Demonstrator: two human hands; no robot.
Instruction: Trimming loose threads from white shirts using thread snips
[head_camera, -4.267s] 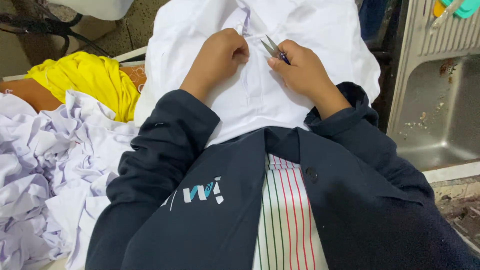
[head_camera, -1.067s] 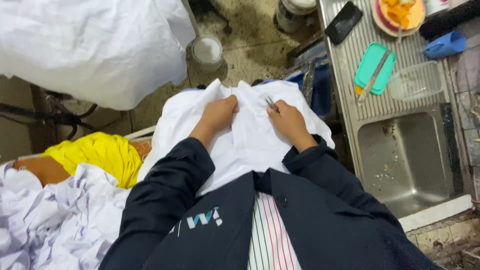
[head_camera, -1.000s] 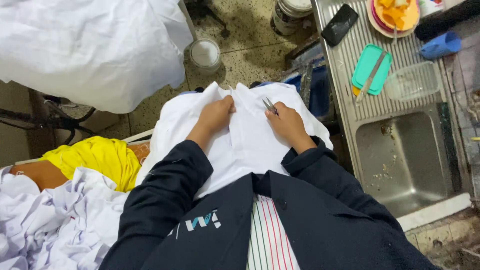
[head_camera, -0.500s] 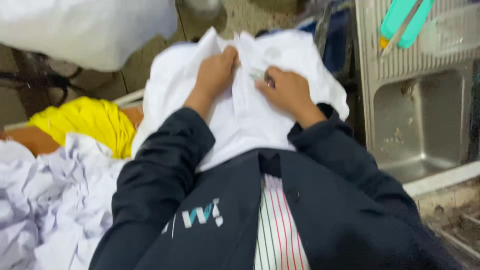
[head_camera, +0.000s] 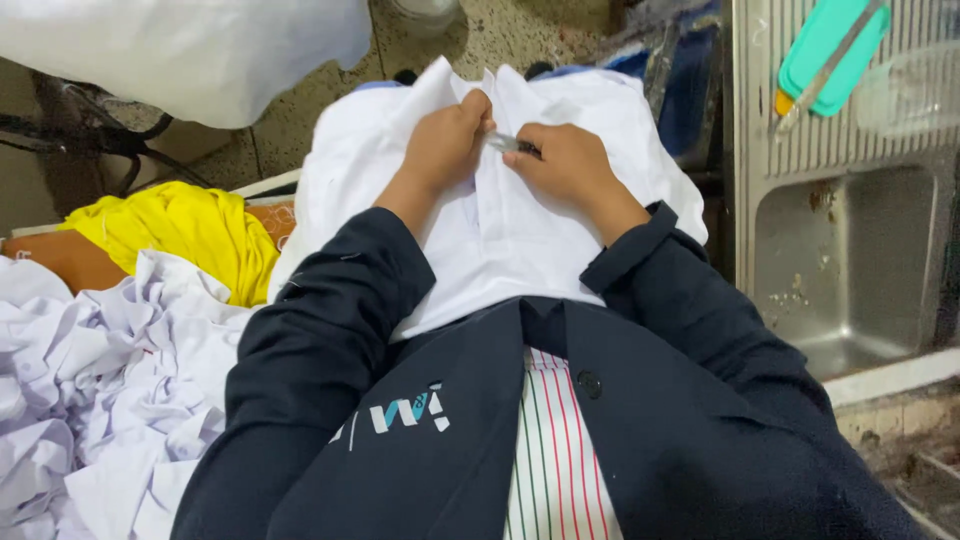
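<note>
A white garment (head_camera: 500, 230) lies spread over the person's lap, smooth in the middle and rumpled toward its far edge, where two pointed flaps of cloth stand up side by side. It is plain white with no print visible. Its long axis runs from the person's waist away toward the floor, with the raised flaps at the far end. The left hand (head_camera: 445, 145) is curled into a loose fist, pinching a fold of the cloth near those flaps. The right hand (head_camera: 565, 165) is closed around a small metal tool (head_camera: 505, 144), a thin silvery piece whose exact kind is too small to tell; its tip points left, toward the left hand, and lies nearly level across the cloth. The two hands sit just beside each other, the tool's tip between them.

To the right, a steel sink (head_camera: 850, 260) has a basin that holds only a few specks of debris near its bottom. On its ribbed drainboard rests a teal cutting board (head_camera: 835, 50) with a knife-like utensil lying along it, tilted diagonally.

To the left, a heap of crumpled white cloth (head_camera: 90, 400) lies next to a bunched yellow cloth (head_camera: 180, 235). A large white bundle (head_camera: 190, 50) sits at the upper left above dark cables on the floor. The person wears a dark navy jacket (head_camera: 450, 420) over a striped shirt.
</note>
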